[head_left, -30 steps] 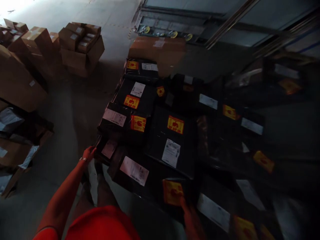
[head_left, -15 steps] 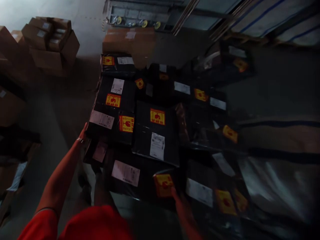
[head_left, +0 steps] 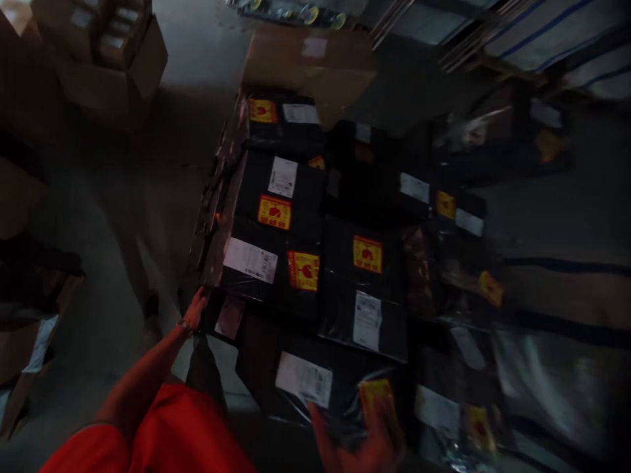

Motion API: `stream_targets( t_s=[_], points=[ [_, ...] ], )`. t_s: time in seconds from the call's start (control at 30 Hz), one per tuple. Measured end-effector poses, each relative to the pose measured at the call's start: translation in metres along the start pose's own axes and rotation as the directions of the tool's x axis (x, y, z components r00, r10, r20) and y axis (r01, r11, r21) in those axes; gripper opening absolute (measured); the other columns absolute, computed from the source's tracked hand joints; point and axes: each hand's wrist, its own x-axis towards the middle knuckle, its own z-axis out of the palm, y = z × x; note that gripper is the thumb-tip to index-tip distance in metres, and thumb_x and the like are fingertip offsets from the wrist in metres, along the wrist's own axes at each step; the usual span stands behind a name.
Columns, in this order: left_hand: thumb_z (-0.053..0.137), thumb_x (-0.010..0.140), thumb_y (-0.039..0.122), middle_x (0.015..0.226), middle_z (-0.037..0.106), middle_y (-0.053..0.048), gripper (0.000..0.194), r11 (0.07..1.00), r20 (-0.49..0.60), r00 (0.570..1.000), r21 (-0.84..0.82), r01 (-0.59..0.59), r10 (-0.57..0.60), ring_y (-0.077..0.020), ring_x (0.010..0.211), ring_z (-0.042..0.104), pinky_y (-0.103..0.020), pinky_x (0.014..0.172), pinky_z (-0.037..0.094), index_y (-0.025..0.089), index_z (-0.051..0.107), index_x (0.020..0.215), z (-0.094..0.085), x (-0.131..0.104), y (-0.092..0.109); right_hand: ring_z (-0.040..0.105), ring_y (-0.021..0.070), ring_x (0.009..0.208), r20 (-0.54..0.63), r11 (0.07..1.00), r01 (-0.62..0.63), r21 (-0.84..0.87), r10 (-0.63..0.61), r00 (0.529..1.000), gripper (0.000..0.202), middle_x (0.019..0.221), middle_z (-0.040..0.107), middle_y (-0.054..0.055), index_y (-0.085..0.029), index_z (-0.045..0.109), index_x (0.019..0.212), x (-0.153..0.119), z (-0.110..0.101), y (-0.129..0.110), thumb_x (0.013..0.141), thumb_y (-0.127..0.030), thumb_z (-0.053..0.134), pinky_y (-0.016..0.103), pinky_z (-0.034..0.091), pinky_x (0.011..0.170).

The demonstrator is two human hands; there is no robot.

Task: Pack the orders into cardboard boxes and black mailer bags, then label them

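Note:
Several black plastic-wrapped boxes with white labels and yellow-red fragile stickers are stacked before me. My left hand (head_left: 197,310) lies against the near left side of the stack, just below a black box (head_left: 256,289) on the upper layer; its fingers look stretched out, partly blurred. My right hand (head_left: 362,443) is open over the lower front black box (head_left: 261,368), index finger stretched toward its white label (head_left: 304,379). Other fingers overlap the yellow fragile sticker (head_left: 377,394). Another black box (head_left: 365,282) sits on top, behind the right hand.
A brown carton (head_left: 305,62) stands behind the stack, and an open carton (head_left: 108,92) holds smaller boxes at upper left. More black parcels (head_left: 497,141) lie at back right. White sacks with blue stripes (head_left: 542,33) and a shiny wrapped load (head_left: 547,368) are on the right.
The view has shifted, so the stack appears farther right and lower. My right hand has come farther over the front box, with fingers spread. My left hand stays at the stack's left side, lower down.

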Motion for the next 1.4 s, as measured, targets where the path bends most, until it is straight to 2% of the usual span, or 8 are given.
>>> stream_targets(
  t_s=[0.1,0.2,0.3,0.4,0.7,1.0,1.23,1.4],
  points=[
    [0.088,0.058,0.075,0.178,0.035,-0.025,0.134,0.998,0.146,0.989,0.056,0.003,-0.011,-0.0439,0.168,0.029,-0.058,0.140,0.020,0.013,0.043,0.167,-0.008,-0.004,-0.028,0.039,0.0547,0.160,0.089,0.934,0.357,-0.011,-0.354,0.931,0.103,0.174,0.038,0.026,-0.022,0.036,0.169,0.086,0.048,-0.078,0.086,-0.054,0.089,0.080,0.046,0.121],
    [0.093,0.053,0.070,0.183,0.017,-0.030,0.151,0.983,0.245,0.970,0.182,-0.037,-0.009,-0.0476,0.171,0.014,-0.062,0.140,0.015,0.010,0.026,0.174,-0.016,0.016,-0.035,0.014,0.0582,0.168,0.309,0.775,0.622,0.109,-0.621,0.720,0.113,0.187,0.012,0.019,-0.030,0.035,0.171,0.168,0.106,-0.150,0.078,-0.045,0.098,0.088,0.032,0.125],
    [0.096,0.052,0.068,0.186,0.005,-0.027,0.158,0.971,0.283,0.955,0.240,0.026,-0.095,-0.0503,0.172,0.002,-0.067,0.139,0.010,0.014,0.015,0.177,-0.015,0.045,-0.031,0.018,0.0604,0.167,0.543,0.605,0.754,0.254,-0.735,0.407,0.096,0.183,0.028,0.020,-0.027,0.060,0.157,0.215,0.157,-0.201,0.072,-0.042,0.102,0.094,0.020,0.124],
    [0.091,0.061,0.059,0.187,-0.004,-0.024,0.150,0.967,0.354,0.919,0.238,0.092,-0.175,-0.0494,0.172,-0.007,-0.069,0.138,0.007,0.017,0.009,0.179,-0.009,0.059,-0.027,0.043,0.0539,0.159,0.626,0.556,0.767,0.320,-0.732,0.269,0.053,0.156,0.067,0.020,-0.021,0.080,0.129,0.230,0.181,-0.219,0.081,-0.037,0.095,0.094,0.016,0.126],
    [0.077,0.075,0.047,0.188,-0.005,-0.017,0.126,0.983,0.326,0.928,0.104,0.153,-0.179,-0.0450,0.172,-0.010,-0.064,0.139,0.004,0.019,0.013,0.179,-0.013,0.013,-0.049,0.068,0.0405,0.138,0.591,0.501,0.788,0.359,-0.775,0.223,0.031,0.131,0.083,0.013,-0.020,0.082,0.123,0.245,0.150,-0.210,0.094,-0.030,0.081,0.080,0.038,0.127],
    [0.077,0.077,0.055,0.188,0.003,-0.021,0.122,0.989,0.291,0.947,0.090,0.114,-0.135,-0.0470,0.173,-0.004,-0.069,0.137,0.009,0.015,0.021,0.177,-0.005,-0.002,-0.063,0.068,0.0371,0.139,0.528,0.539,0.746,0.391,-0.795,0.298,0.029,0.130,0.083,0.012,-0.023,0.080,0.122,0.245,0.146,-0.185,0.093,-0.029,0.083,0.075,0.039,0.129],
    [0.045,0.099,0.059,0.166,0.055,-0.019,0.072,0.988,0.274,0.950,0.002,-0.155,0.149,-0.0332,0.155,0.051,-0.051,0.135,0.035,0.016,0.061,0.154,-0.020,0.118,-0.015,0.073,0.0337,0.127,0.444,0.559,0.671,0.488,-0.820,0.360,0.017,0.110,0.085,0.008,-0.024,0.079,0.107,0.236,0.171,-0.174,0.091,-0.026,0.082,0.078,0.022,0.136],
    [0.044,0.098,0.071,0.127,0.079,-0.012,0.063,0.976,0.317,0.928,0.028,-0.217,0.197,-0.0308,0.125,0.070,-0.048,0.118,0.053,0.024,0.078,0.123,0.016,0.210,0.019,0.076,0.0317,0.119,0.443,0.556,0.653,0.514,-0.824,0.353,0.021,0.104,0.084,0.006,-0.025,0.079,0.107,0.238,0.173,-0.172,0.087,-0.024,0.084,0.078,0.017,0.137]
  ],
)
